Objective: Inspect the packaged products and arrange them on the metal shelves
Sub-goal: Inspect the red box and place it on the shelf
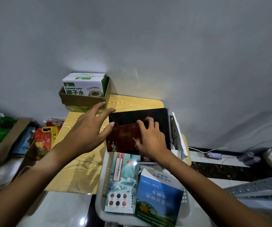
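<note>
Two hands met over a white basket at the near edge of the wooden table. The right hand curled its fingers over the top edge of a dark red packet, gripping it upright against a black box. The left hand hovered with fingers spread and slack, thumb tip by the packet's corner. A teal box and a blue box stood in the basket.
</note>
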